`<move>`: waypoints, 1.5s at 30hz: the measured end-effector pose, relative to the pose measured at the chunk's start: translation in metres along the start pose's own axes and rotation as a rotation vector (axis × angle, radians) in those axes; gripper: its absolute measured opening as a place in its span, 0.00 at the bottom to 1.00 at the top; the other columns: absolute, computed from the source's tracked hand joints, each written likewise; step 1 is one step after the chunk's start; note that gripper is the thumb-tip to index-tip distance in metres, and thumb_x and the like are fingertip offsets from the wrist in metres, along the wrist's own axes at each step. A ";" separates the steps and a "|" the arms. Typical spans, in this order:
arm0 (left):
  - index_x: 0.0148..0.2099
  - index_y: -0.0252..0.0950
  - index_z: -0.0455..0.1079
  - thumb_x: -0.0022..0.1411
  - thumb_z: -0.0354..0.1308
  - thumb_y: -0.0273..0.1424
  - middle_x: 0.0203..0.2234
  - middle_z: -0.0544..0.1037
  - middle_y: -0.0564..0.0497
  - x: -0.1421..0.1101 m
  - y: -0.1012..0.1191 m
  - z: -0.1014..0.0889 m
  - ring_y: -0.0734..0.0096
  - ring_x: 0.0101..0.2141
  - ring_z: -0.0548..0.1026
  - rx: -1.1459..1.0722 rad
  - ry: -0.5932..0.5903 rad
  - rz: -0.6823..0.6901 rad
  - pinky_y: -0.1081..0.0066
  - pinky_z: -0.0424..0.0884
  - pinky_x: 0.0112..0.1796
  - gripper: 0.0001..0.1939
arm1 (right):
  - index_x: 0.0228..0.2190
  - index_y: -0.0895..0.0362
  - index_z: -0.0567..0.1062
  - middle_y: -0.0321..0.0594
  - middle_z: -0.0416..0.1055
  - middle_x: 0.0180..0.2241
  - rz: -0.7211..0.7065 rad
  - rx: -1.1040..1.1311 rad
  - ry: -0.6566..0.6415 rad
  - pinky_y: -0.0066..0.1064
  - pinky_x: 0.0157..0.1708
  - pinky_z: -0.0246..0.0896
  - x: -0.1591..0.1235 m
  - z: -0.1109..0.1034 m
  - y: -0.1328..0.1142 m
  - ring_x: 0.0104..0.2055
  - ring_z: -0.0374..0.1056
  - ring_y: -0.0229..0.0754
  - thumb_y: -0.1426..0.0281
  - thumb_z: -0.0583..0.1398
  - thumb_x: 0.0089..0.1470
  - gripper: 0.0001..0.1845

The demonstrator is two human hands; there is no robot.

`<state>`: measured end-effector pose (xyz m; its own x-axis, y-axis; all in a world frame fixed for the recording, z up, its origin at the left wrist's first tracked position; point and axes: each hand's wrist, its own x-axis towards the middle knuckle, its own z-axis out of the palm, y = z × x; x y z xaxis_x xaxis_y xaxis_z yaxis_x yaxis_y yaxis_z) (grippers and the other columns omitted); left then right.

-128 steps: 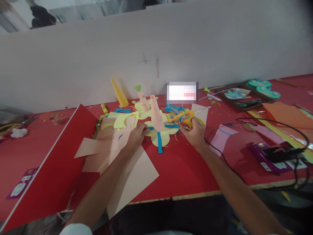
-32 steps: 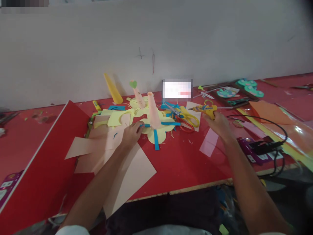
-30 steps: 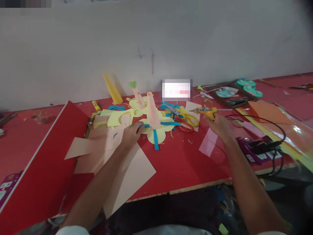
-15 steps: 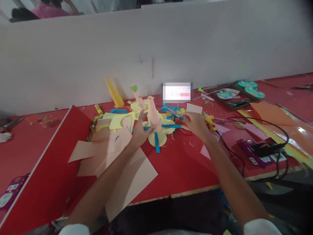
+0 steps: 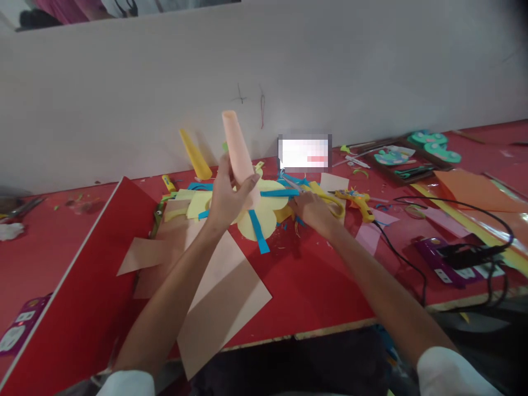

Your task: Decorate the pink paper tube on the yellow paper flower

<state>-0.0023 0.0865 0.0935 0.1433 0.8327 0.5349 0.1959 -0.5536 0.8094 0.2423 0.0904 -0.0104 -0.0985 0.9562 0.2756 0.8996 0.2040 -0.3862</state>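
Two bare hands work over the red bench [image 5: 313,291]. The left hand [image 5: 226,201] has its grip closed round the lower part of a pale pink paper cone [image 5: 238,146], thumb on one side and fingers on the other; the cone leans to the left, its narrow open end up. At its foot spreads a pale yellow flower-shaped paper [image 5: 258,224], with blue strips [image 5: 259,231] reaching out on several sides.

The right hand [image 5: 315,212] is low by the flower's right edge, fingers bent; whether its grip holds anything is hidden. Scissors and blue scraps [image 5: 295,179] crowd the space just beyond it, with yellow scissor handles [image 5: 340,206] beside it and a yellow glue gun [image 5: 358,204] farther right. The gun's black cable [image 5: 398,254] runs past the right forearm to the purple power strip [image 5: 445,269].

Beige sheets [image 5: 231,291] lie beneath the left forearm and jut over the bench's front edge. A red board [image 5: 82,275] slants up at the left. A yellow cone [image 5: 196,157] leans near the wall [image 5: 165,99], and a bright screen [image 5: 304,153] stands against it. A dark tray [image 5: 396,177] and orange sheets [image 5: 478,190] fill the right side.
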 end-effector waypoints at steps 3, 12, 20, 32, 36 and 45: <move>0.62 0.43 0.61 0.66 0.65 0.39 0.47 0.78 0.47 -0.011 -0.014 0.005 0.62 0.48 0.80 -0.046 -0.032 -0.024 0.59 0.80 0.47 0.27 | 0.52 0.55 0.76 0.50 0.78 0.34 -0.007 -0.095 -0.036 0.40 0.39 0.64 -0.003 0.009 -0.012 0.36 0.74 0.53 0.70 0.54 0.64 0.18; 0.68 0.43 0.56 0.67 0.61 0.37 0.50 0.78 0.43 -0.045 -0.051 0.042 0.60 0.48 0.79 0.100 -0.010 -0.142 0.60 0.79 0.46 0.31 | 0.47 0.53 0.79 0.45 0.77 0.33 0.033 -0.010 0.212 0.40 0.39 0.65 -0.003 -0.033 -0.009 0.36 0.73 0.49 0.69 0.52 0.65 0.17; 0.69 0.43 0.55 0.65 0.64 0.44 0.60 0.70 0.40 -0.044 -0.052 0.045 0.53 0.60 0.70 0.144 -0.068 -0.047 0.55 0.72 0.57 0.36 | 0.51 0.50 0.70 0.39 0.76 0.36 -0.006 0.770 0.442 0.34 0.31 0.72 -0.026 -0.067 -0.032 0.33 0.74 0.41 0.59 0.55 0.67 0.15; 0.50 0.38 0.76 0.74 0.48 0.32 0.33 0.85 0.51 -0.096 -0.079 -0.020 0.71 0.30 0.80 0.684 -0.433 0.113 0.75 0.68 0.31 0.15 | 0.30 0.56 0.78 0.34 0.68 0.22 0.021 1.111 0.000 0.29 0.21 0.57 -0.035 0.006 -0.055 0.21 0.61 0.34 0.50 0.64 0.58 0.21; 0.56 0.42 0.77 0.73 0.48 0.30 0.37 0.86 0.49 -0.100 -0.085 -0.019 0.70 0.33 0.81 0.786 -0.532 0.202 0.74 0.69 0.31 0.18 | 0.31 0.56 0.76 0.34 0.71 0.26 0.011 1.050 -0.125 0.28 0.24 0.59 -0.032 0.021 -0.043 0.25 0.64 0.35 0.54 0.67 0.52 0.17; 0.60 0.44 0.76 0.72 0.48 0.26 0.30 0.82 0.51 -0.101 -0.084 -0.019 0.71 0.26 0.74 0.899 -0.646 0.263 0.72 0.63 0.28 0.22 | 0.32 0.55 0.69 0.33 0.68 0.26 0.031 1.085 -0.184 0.28 0.21 0.61 -0.038 0.021 -0.038 0.22 0.64 0.34 0.44 0.61 0.59 0.25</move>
<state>-0.0518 0.0491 -0.0243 0.7052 0.6719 0.2265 0.6731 -0.7347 0.0839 0.2031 0.0506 -0.0245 -0.2256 0.9623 0.1520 0.0596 0.1694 -0.9837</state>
